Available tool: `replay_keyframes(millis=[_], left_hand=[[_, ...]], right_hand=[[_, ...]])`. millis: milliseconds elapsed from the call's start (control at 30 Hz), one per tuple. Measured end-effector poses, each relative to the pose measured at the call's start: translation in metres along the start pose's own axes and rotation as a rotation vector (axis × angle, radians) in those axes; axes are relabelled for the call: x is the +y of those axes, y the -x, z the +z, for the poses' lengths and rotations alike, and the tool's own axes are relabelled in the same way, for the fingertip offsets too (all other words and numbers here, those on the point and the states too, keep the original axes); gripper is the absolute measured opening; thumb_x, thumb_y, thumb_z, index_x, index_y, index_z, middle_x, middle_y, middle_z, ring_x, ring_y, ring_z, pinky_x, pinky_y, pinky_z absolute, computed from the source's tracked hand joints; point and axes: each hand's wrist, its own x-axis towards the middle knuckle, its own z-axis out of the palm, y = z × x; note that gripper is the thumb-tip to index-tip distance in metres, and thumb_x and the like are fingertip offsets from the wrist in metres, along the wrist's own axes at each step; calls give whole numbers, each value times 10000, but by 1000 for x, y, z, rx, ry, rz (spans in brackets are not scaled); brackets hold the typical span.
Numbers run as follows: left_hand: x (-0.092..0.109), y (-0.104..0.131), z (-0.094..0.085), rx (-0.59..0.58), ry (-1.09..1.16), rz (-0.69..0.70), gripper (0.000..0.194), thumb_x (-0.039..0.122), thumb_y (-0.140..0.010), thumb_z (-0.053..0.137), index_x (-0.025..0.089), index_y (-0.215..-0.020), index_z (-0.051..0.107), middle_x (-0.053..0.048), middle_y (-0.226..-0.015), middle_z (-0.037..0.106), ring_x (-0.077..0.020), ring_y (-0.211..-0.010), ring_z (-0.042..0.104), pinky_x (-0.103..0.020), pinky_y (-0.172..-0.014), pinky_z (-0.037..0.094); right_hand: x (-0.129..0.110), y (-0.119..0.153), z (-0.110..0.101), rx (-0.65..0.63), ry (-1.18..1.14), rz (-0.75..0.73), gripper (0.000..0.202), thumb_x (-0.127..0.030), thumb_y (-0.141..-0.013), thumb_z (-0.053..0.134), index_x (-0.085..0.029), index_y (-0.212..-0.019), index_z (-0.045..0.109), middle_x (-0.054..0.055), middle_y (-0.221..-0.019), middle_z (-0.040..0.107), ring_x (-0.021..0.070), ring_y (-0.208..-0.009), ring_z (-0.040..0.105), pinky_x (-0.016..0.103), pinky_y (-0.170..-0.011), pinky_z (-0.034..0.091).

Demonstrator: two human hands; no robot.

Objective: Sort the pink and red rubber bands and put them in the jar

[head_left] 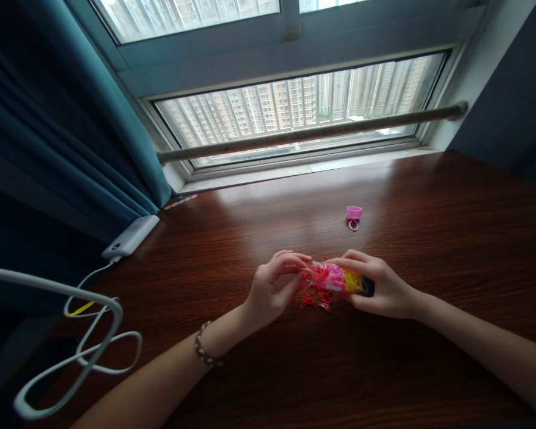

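My right hand [375, 283] is wrapped round a clear container of rubber bands [335, 277], lying on its side with its mouth to the left. Red, pink, yellow and black bands show in layers through its wall. At the mouth, the fingers of my left hand [279, 280] are bent in a pinch by the red bands; whether a band is between the fingertips is too small to make out. Loose red rubber bands [315, 296] lie in a small heap on the table just below the container.
A pink cap with a loop [354, 214] rests on the brown wooden table [250, 232] beyond my right hand. At the left are a white power bank [131, 235] with a cable, a thicker white tube [71, 289] and a blue curtain [93, 119]. A window with a rail [312, 132] stands behind.
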Motion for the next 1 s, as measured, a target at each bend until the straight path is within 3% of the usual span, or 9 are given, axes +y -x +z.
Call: replay_keyframes(millis=[100, 200, 300, 433, 600, 700, 867, 1000], left_hand=[[4, 0, -5, -95, -25, 36, 204, 238, -853, 435, 146, -953, 588, -104, -1018, 641, -223, -1088, 519, -461, -1043, 219], [5, -1, -9, -218, -49, 76, 300, 309, -865, 388, 153, -1059, 556, -119, -1138, 590, -254, -1204, 414, -485, -1071, 81], [4, -1, -9, -277, 3, 86, 459, 381, -872, 347, 148, -1267, 355, -128, -1129, 599, -254, -1256, 342, -500, -1064, -40], [2, 0, -4, -359, -5, 59, 603, 432, -880, 296, 142, -1370, 97, -147, -1202, 546, -250, -1258, 340, -501, -1044, -125], [2, 0, 2, -493, -130, 50, 683, 369, -847, 416, 172, -1383, 42, -152, -1344, 387, -267, -1266, 321, -534, -1032, -128], [2, 0, 2, -452, -144, 64, 699, 326, -821, 477, 183, -1378, 79, -150, -1373, 341, -270, -1262, 329, -535, -1045, -91], [3, 2, -1, -249, -102, 78, 563, 208, -837, 471, 179, -1338, 216, -109, -1109, 613, -210, -1083, 539, -493, -1076, -45], [-1, 2, -4, -64, -129, 163, 478, 169, -804, 531, 181, -1254, 369, -47, -843, 701, -206, -1063, 551, -501, -1080, 37]], right_hand=[[2, 0, 0, 18, 6, 5, 514, -130, -671, 581, -182, -1177, 504, 53, -945, 516, 159, -791, 527, 256, -704, 434], [4, 0, 0, 28, -3, -5, 560, -101, -649, 579, -191, -1195, 492, 51, -968, 511, 161, -816, 523, 257, -724, 428], [4, 0, -1, 28, -11, -15, 565, -103, -653, 576, -192, -1204, 485, 52, -969, 508, 161, -819, 521, 256, -724, 427], [1, 1, 0, 4, -10, -28, 565, -94, -642, 572, -186, -1195, 495, 52, -965, 504, 159, -819, 521, 255, -726, 429], [-1, 4, 4, -40, -14, -29, 560, -84, -625, 577, -167, -1175, 511, 59, -967, 506, 159, -822, 521, 252, -728, 432], [-4, 3, 4, -21, -31, -39, 543, -97, -641, 580, -168, -1175, 509, 58, -961, 510, 156, -818, 524, 251, -727, 433], [-6, 0, 3, 22, -49, -43, 509, -118, -668, 587, -175, -1169, 513, 55, -959, 517, 155, -811, 528, 256, -731, 432], [-4, -1, 2, 52, -61, -47, 516, -129, -681, 601, -182, -1184, 503, 57, -975, 522, 158, -819, 533, 261, -739, 431]])
